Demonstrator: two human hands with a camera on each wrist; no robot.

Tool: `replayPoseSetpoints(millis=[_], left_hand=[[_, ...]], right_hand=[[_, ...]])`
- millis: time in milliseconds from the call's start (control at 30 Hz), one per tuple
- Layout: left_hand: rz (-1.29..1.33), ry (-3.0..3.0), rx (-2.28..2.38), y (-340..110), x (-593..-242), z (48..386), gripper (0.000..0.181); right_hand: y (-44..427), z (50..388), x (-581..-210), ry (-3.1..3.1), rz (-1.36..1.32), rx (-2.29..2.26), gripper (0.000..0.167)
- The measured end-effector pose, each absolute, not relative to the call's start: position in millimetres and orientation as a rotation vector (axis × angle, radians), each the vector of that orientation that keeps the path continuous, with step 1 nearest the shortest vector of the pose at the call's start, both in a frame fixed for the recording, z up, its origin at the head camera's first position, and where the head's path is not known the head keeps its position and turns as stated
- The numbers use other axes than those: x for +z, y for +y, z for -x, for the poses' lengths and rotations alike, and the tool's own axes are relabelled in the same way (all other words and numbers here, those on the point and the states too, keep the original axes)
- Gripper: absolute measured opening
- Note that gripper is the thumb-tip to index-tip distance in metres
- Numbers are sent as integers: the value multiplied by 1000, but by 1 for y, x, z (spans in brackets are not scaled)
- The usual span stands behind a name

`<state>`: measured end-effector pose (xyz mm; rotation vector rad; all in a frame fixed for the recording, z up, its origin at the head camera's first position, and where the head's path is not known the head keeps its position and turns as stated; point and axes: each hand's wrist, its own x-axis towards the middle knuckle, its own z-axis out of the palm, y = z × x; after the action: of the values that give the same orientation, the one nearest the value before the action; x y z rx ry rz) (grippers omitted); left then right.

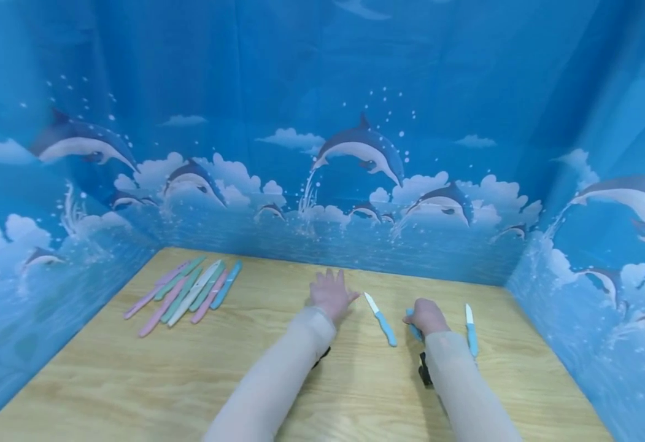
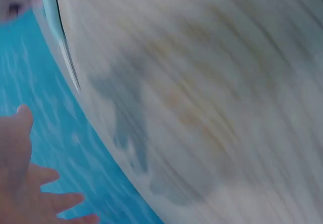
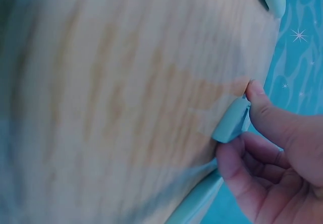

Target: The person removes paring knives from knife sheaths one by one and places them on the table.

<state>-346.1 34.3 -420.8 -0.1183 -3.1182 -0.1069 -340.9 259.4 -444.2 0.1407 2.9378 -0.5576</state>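
clock centred on my right hand, twelve toward the curtain.

- my right hand [image 1: 428, 317]: pinching with thumb and fingertips.
- light blue piece [image 3: 233, 122]: in that pinch, at eight o'clock; knife handle or cover, i cannot tell which. hazard: so short a hold could let it twist and drop; any blade hidden behind my thumb could nick it.
- outer knife [image 1: 471, 331]: light blue handle, white blade bare, between three and four o'clock, close by my sleeve [image 1: 463, 377]. hazard: a brush of cloth against the handle could swing the blade.
- inner knife [image 1: 382, 322]: same colours, at nine o'clock, tip aimed toward eleven. hazard: bare point near my other thumb; a sideways slide could prick it.
- my left hand [image 1: 331, 298]: between nine and ten o'clock, fingers spread, grasping nothing.
- pile [image 1: 192, 291]: pink, green and blue pieces, well apart, between nine and ten o'clock. hazard: several overlap, so tugging one could drag its neighbours.
- curtain [image 1: 322, 61]: dolphin print, at twelve, behind the table [image 1: 234, 380].
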Motion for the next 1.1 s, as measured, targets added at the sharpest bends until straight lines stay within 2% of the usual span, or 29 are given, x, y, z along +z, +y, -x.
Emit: replayPoseSetpoints(millis=[333, 667, 867, 1100], left_hand=[[-84, -3073, -196, -86, -422, 363, 83], [-167, -3089, -441, -181, -412, 340, 83], [-159, -3158, -357, -214, -413, 327, 84], [-206, -3188, -394, -228, -423, 317, 85]], right_hand=[[264, 346, -444, 2918, -173, -555, 22], [264, 343, -445, 2898, -163, -583, 25], [263, 341, -442, 2925, -139, -547, 24], [260, 340, -438, 2927, -122, -544, 21]])
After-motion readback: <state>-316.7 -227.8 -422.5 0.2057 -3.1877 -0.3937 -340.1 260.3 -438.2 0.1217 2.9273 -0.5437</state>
